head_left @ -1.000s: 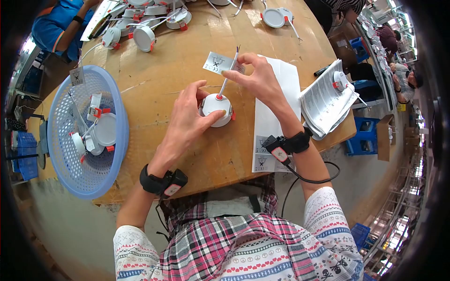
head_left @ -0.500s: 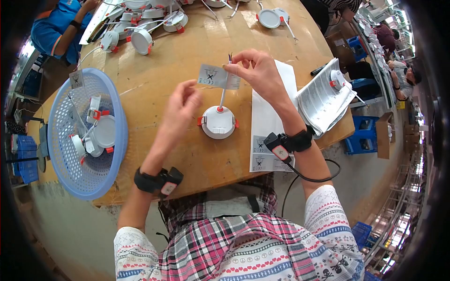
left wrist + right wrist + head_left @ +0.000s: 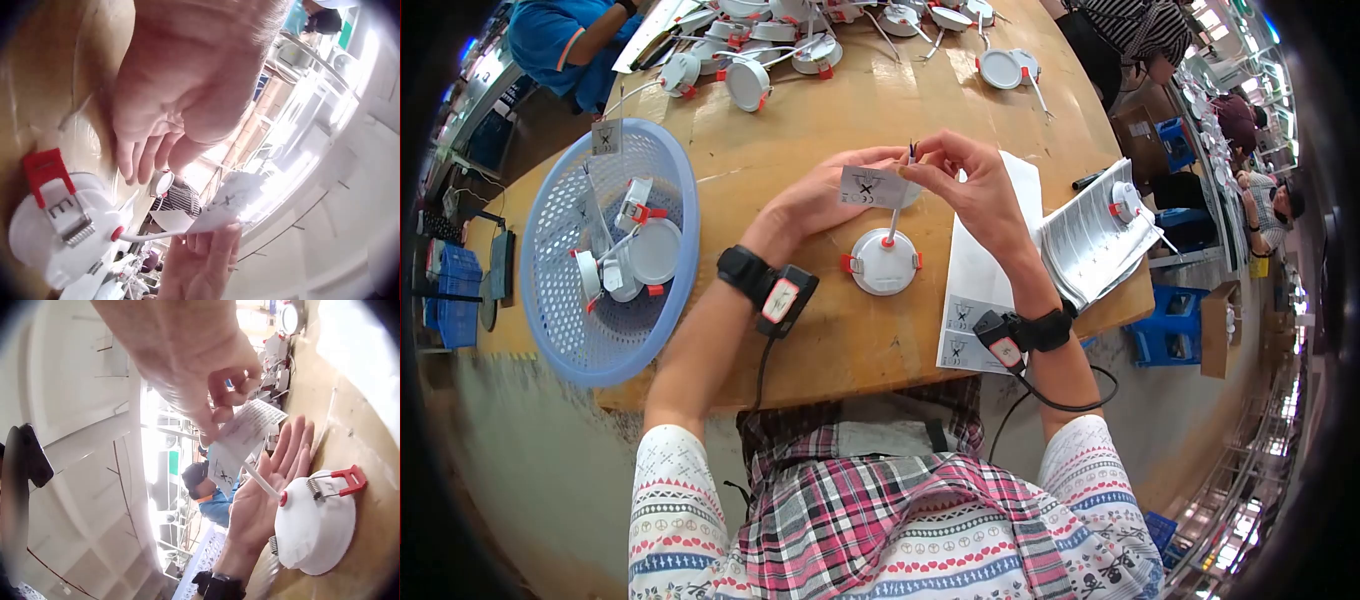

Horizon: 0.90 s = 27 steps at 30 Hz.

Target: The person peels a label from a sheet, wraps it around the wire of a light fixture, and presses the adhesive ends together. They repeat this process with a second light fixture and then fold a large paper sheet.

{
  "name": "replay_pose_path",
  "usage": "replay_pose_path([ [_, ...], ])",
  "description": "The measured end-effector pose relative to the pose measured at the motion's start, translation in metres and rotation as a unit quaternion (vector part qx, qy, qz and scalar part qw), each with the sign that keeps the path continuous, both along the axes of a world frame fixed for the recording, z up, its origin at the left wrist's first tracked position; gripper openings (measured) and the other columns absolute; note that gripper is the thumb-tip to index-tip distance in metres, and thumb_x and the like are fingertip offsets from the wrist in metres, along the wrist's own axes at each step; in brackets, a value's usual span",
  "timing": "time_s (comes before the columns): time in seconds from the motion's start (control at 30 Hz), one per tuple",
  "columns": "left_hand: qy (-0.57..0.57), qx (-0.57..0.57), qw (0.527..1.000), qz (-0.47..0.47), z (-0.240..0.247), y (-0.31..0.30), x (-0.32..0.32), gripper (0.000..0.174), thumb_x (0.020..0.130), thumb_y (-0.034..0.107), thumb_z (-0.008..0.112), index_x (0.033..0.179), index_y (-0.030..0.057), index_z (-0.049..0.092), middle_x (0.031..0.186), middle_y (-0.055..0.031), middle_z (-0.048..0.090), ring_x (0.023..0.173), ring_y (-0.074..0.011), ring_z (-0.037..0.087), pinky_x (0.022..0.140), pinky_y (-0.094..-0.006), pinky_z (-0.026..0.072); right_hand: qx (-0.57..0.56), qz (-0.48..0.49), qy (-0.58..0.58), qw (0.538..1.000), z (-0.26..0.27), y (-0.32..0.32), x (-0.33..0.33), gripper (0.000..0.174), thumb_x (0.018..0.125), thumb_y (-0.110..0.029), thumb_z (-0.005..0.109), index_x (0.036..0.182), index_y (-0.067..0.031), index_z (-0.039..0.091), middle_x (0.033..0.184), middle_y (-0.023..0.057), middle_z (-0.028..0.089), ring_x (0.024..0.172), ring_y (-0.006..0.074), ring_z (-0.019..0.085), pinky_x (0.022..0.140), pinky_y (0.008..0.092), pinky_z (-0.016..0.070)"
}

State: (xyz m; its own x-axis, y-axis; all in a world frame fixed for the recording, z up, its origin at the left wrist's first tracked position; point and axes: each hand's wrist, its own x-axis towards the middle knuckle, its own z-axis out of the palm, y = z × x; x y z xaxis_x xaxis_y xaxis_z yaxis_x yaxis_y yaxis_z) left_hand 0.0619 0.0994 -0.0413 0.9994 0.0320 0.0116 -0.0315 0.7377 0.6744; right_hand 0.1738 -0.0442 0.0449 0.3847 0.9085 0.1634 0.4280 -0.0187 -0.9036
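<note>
A round white downlight (image 3: 884,268) with red-tipped spring clips lies on the wooden table, its white cable (image 3: 894,222) standing up from a red grommet. Near the cable's top, a printed silver-white label (image 3: 866,188) is wrapped around it like a flag. My right hand (image 3: 978,195) pinches the label at the cable between thumb and fingers. Behind the label is my left hand (image 3: 820,198), partly hidden by it. The right wrist view shows that left hand (image 3: 253,503) with palm up and fingers extended, holding nothing, beside the downlight (image 3: 315,525).
At the left, a blue mesh basket (image 3: 690,235) holds several downlights. More downlights (image 3: 748,85) crowd the table's far side. Under my right forearm lies a label sheet (image 3: 966,290); beyond it, a paper stack (image 3: 1085,245) carries another downlight (image 3: 1124,204). Other people sit around.
My left hand has let go of the downlight, drawn back, then moved in behind the label with fingers extended. My right hand still pinches at the cable's top.
</note>
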Motion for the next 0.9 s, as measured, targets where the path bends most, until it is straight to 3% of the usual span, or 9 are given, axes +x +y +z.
replay_pose_path([
  [0.07, -0.032, -0.024, 0.999, -0.035, 0.004, -0.003, 0.004, 0.036, 0.092, 0.016, 0.053, 0.122, -0.0026, 0.046, 0.111, -0.0061, 0.057, 0.097, -0.0106, 0.057, 0.083, -0.0223, 0.0474, 0.006, 0.004, 0.017, 1.0, -0.004, -0.002, 0.0, 0.013, 0.08, -0.013, 0.069, 0.086, -0.0031, 0.064, 0.061, -0.0065, 0.042, 0.058, 0.0035, 0.035, 0.051, 0.0203, 0.0303],
  [0.17, -0.008, 0.007, 1.0, -0.015, 0.005, -0.007, 0.009, 0.031, 0.09, 0.018, 0.057, 0.114, -0.0004, 0.052, 0.103, -0.0035, 0.06, 0.088, -0.0084, 0.059, 0.076, -0.0208, 0.0488, 0.007, 0.002, 0.033, 0.999, -0.005, -0.006, -0.001, 0.013, 0.08, -0.014, 0.069, 0.086, -0.0033, 0.064, 0.062, -0.0064, 0.044, 0.059, 0.0032, 0.038, 0.052, 0.0197, 0.0318],
  [0.27, 0.028, 0.078, 0.996, 0.018, -0.005, -0.001, 0.011, 0.03, 0.088, 0.022, 0.06, 0.108, 0.0014, 0.054, 0.101, -0.0029, 0.06, 0.085, -0.0087, 0.059, 0.078, -0.0229, 0.0487, 0.006, -0.002, 0.012, 1.0, -0.006, -0.008, 0.001, 0.015, 0.08, -0.014, 0.07, 0.087, -0.0028, 0.063, 0.063, -0.006, 0.047, 0.06, 0.0028, 0.039, 0.053, 0.019, 0.0328],
  [0.37, 0.052, 0.073, 0.995, 0.044, -0.003, 0.002, 0.004, 0.022, 0.087, 0.021, 0.061, 0.101, 0.0034, 0.058, 0.096, -0.0024, 0.061, 0.082, -0.0091, 0.06, 0.076, -0.0238, 0.0494, 0.01, -0.004, 0.013, 1.0, -0.009, -0.008, 0.002, 0.017, 0.078, -0.013, 0.071, 0.088, -0.0022, 0.062, 0.065, -0.0057, 0.049, 0.061, 0.0025, 0.04, 0.053, 0.0187, 0.0333],
  [0.5, 0.031, 0.082, 0.992, 0.09, -0.006, 0.004, 0.0, 0.015, 0.087, 0.017, 0.06, 0.096, 0.0049, 0.058, 0.093, -0.002, 0.061, 0.083, -0.0091, 0.06, 0.077, -0.0244, 0.049, 0.019, -0.03, 0.032, 0.999, -0.017, -0.008, 0.002, 0.02, 0.078, -0.012, 0.072, 0.09, -0.002, 0.06, 0.067, -0.0053, 0.05, 0.062, 0.0021, 0.041, 0.053, 0.0186, 0.0327],
  [0.9, 0.077, 0.139, 0.981, 0.108, 0.002, 0.013, -0.012, 0.014, 0.085, 0.018, 0.063, 0.093, 0.0072, 0.059, 0.089, -0.0001, 0.061, 0.084, -0.0073, 0.059, 0.078, -0.0243, 0.0479, -0.012, -0.038, 0.093, 0.995, -0.02, -0.007, 0.004, 0.02, 0.081, -0.011, 0.068, 0.093, -0.0013, 0.056, 0.074, 0.0001, 0.056, 0.07, 0.0067, 0.056, 0.061, 0.0202, 0.0461],
])
